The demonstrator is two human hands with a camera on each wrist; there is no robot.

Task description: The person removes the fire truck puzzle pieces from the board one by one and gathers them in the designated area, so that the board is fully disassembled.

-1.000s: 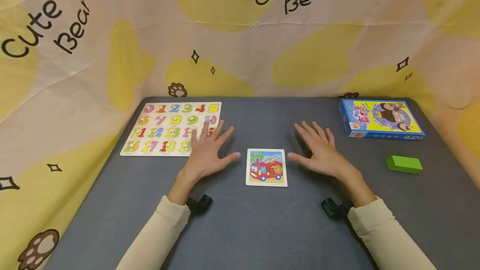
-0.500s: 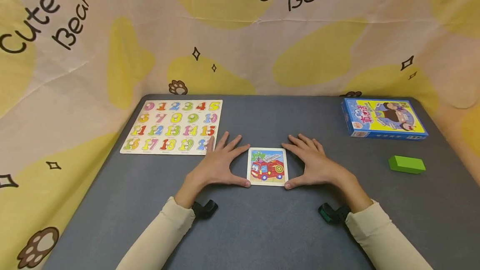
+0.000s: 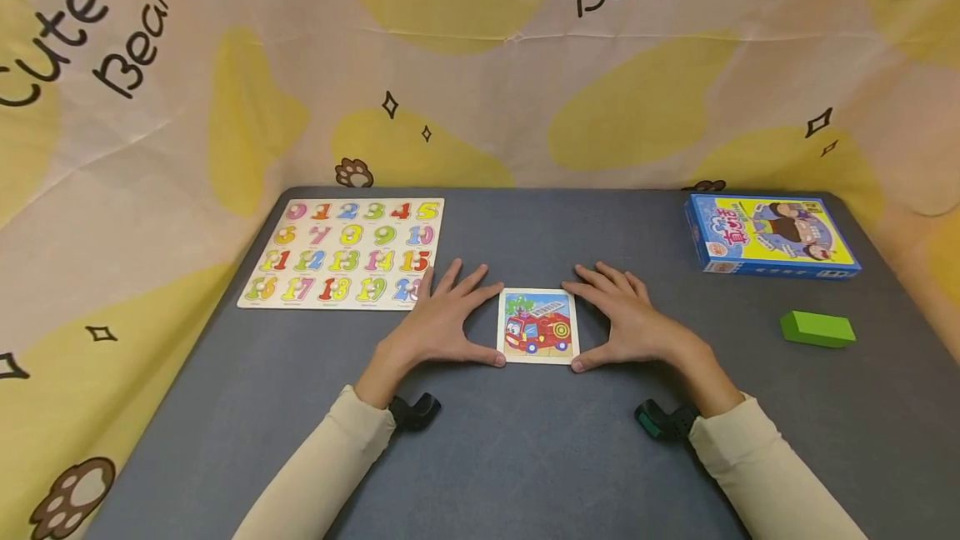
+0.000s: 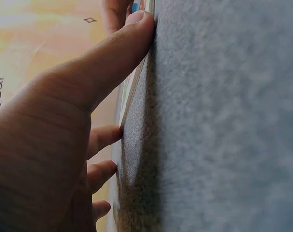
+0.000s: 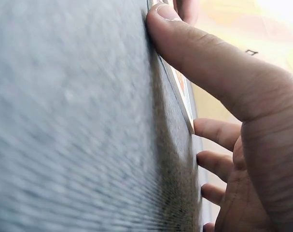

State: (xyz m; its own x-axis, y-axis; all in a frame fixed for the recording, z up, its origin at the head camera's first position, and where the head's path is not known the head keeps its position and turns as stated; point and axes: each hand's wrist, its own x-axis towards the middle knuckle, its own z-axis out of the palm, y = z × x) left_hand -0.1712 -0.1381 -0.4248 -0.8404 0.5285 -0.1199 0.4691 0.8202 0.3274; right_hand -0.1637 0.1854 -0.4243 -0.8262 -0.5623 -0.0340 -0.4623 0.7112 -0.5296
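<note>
A small square puzzle board (image 3: 538,327) with a white border and a red fire engine picture lies flat on the grey table. At its left side is my left hand (image 3: 444,323), its thumb touching the near corner and its index fingertip the far corner. My right hand (image 3: 632,319) mirrors this along the right side. Both hands have their fingers spread and fairly straight. In the left wrist view, the left thumb (image 4: 112,53) lies along the board's edge (image 4: 132,94). The right wrist view shows the right index finger (image 5: 216,131) at a board corner.
To the left, a number puzzle board (image 3: 345,252) with colourful numerals lies flat, its near right corner beside my left fingers. At the back right is a blue and yellow box (image 3: 772,236). A green block (image 3: 817,328) sits in front of it on the table (image 3: 525,457).
Both hands have come inward from apart to touch the fire engine board's sides. Over the last half second, hands and board have shifted slightly away from me and to the right.
</note>
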